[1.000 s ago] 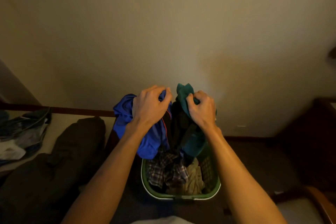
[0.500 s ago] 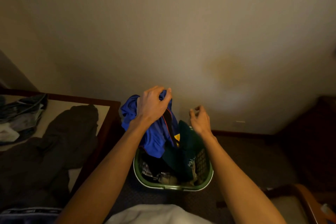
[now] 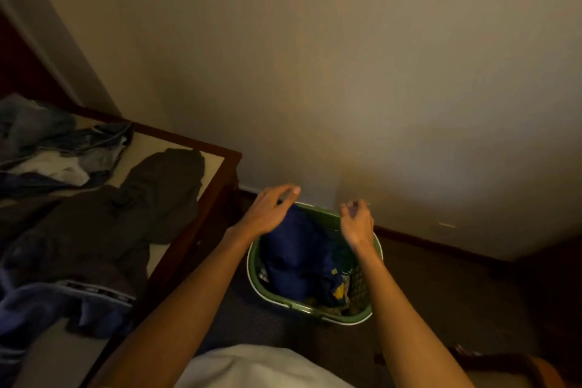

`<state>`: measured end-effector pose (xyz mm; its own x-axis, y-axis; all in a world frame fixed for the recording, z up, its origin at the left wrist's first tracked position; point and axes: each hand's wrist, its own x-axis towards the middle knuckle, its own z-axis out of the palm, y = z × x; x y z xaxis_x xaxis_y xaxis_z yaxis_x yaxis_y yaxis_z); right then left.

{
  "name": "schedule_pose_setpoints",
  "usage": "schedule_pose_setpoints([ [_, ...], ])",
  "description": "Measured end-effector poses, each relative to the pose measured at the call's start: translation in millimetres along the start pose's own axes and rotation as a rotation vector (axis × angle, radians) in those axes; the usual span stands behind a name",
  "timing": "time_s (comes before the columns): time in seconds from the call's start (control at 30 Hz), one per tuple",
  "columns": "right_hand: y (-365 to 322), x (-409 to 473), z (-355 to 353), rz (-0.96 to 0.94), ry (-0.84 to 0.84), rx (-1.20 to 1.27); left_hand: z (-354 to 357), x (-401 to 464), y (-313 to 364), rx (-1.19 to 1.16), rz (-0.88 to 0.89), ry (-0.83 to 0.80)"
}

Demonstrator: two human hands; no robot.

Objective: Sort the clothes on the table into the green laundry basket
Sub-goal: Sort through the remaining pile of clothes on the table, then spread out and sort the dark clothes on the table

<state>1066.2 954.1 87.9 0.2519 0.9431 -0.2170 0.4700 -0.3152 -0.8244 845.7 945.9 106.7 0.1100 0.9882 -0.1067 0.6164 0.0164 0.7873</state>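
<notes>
The green laundry basket [image 3: 277, 301] stands on the floor by the wall, filled with clothes. A blue garment [image 3: 299, 249] lies on top inside it, with a dark teal piece [image 3: 341, 253] beside it. My left hand [image 3: 271, 209] hovers over the basket's far left rim, fingers relaxed and holding nothing. Over the far right rim hangs my right hand [image 3: 357, 224], fingers loosely curled and empty. On the table [image 3: 214, 167] to the left lie a dark brown garment [image 3: 151, 195], a blue garment with a striped band [image 3: 63, 302] and a grey-white pile [image 3: 56, 148].
The table's dark wooden edge [image 3: 195, 230] runs close to the basket's left side. A wall stands right behind the basket. A wooden chair arm [image 3: 516, 365] shows at the bottom right. Dark carpet [image 3: 441, 293] lies to the right of the basket.
My right hand let go of the teal garment, then my left hand released the blue one; both now lie in the basket. The view has swung left toward the table.
</notes>
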Motion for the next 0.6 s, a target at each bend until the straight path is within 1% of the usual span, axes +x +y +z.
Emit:
schedule_pose_setpoints([
  [0.1,-18.7,-10.5,32.9,-0.034,-0.111,0.0,-15.6,-27.0,-33.1,0.025,-0.152,0.013],
  [0.13,-28.4,-15.5,46.0,-0.052,-0.169,-0.005,-21.6,-36.7,-42.0,0.038,-0.184,0.02],
  [0.2,-51.6,-30.4,86.8,-0.115,-0.325,-0.033,-41.9,-62.7,-64.8,0.052,-0.259,0.086],
  [0.3,-86.5,-64.1,148.0,-0.235,-0.536,-0.098,-78.1,-109.7,-89.9,0.074,-0.357,0.263],
  [0.43,-119.7,-130.4,219.5,-0.412,-0.789,-0.111,-129.8,-186.1,-129.8,0.11,-0.428,0.584],
  [0.53,-135.0,-179.5,276.8,-0.548,-0.933,-0.16,-166.7,-247.3,-166.4,0.244,-0.529,0.83],
  [0.57,-140.6,-198.1,296.6,-0.567,-0.997,-0.177,-178.1,-268.4,-180.9,0.285,-0.585,0.864],
  [0.6,-146.8,-219.0,314.1,-0.573,-1.065,-0.198,-188.1,-289.4,-199.4,0.308,-0.659,0.853],
])
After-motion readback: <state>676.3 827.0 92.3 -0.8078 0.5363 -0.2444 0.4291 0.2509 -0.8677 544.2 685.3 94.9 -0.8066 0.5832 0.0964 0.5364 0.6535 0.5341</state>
